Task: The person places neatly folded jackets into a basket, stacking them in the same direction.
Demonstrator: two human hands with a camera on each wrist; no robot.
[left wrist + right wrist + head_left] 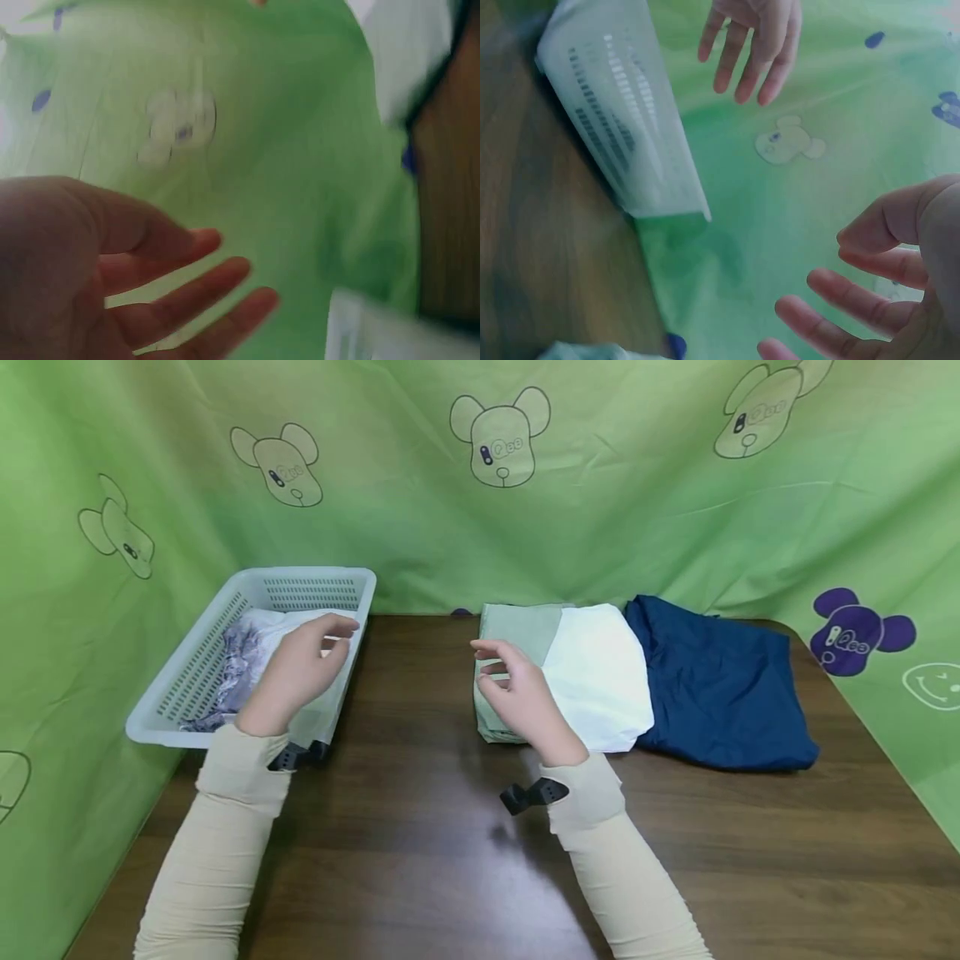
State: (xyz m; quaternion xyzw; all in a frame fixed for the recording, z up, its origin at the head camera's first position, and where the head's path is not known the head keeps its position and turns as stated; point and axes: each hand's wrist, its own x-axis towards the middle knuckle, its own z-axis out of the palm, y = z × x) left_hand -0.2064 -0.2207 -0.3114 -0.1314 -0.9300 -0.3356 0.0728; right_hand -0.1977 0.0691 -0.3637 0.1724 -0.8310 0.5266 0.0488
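Behind your workspace hangs a green curtain [390,527] printed with cartoon heads, and below it lies the brown wooden table [390,860]. On your left sits the pale plastic basket [311,589], holding a purple-and-white cloth [240,652]. Over on the right, a navy cloth [727,693] lies against a white cloth [600,685], with a folded pale green cloth [517,627] on the white one's left. Your left hand [300,664] hovers over the basket, fingers spread and gently bent, gripping nothing. Your right hand [525,693], likewise loosely bent and free of any load, hangs in front of the pale green cloth.
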